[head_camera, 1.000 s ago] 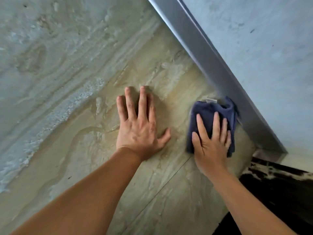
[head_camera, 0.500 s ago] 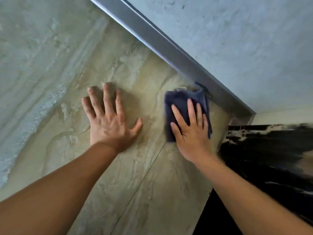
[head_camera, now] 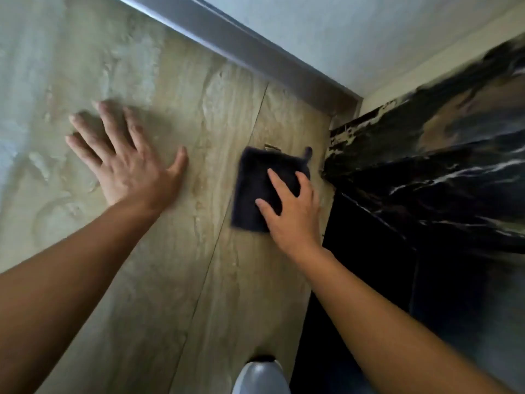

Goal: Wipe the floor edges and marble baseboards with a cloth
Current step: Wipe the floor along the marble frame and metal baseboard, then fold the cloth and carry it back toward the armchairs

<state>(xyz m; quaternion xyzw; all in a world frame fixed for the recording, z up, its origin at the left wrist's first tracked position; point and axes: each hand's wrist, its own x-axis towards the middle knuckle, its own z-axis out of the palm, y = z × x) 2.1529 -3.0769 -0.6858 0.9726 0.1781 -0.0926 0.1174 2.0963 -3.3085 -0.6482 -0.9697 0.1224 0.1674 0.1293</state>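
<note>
The left hand (head_camera: 125, 163) is lying flat on the beige tiled floor (head_camera: 176, 280) with its fingers spread wide, holding nothing and apparently bracing the person's weight. The right hand (head_camera: 287, 206) is pressing down on the dark blue cloth (head_camera: 250, 191), its fingers bent and the outer ones curling at the cloth's right edge. The cloth is lying folded on the floor just beside the foot of the black marble (head_camera: 426, 172), near the corner and apart from the grey baseboard (head_camera: 255, 52) running along the pale wall (head_camera: 341, 29). The frame is blurring here, so whether the cloth is touching the marble cannot be told.

Judging from this, the wiping is going on along the floor edge by the marble, and several things could be going wrong:

- The seam where floor meets marble may be getting skipped, since the cloth is sitting flat on the tile rather than tucked into the edge.
- The corner between marble and grey baseboard is tight; a folded pad may be bridging over it and leaving dust.
- The knuckles are riding close to the marble's rough-looking edge and could be scraping it.
- If the tile is damp, the bracing left hand could be slipping.
- The cloth's small loop (head_camera: 308, 152) could be snagging on that edge.
</note>
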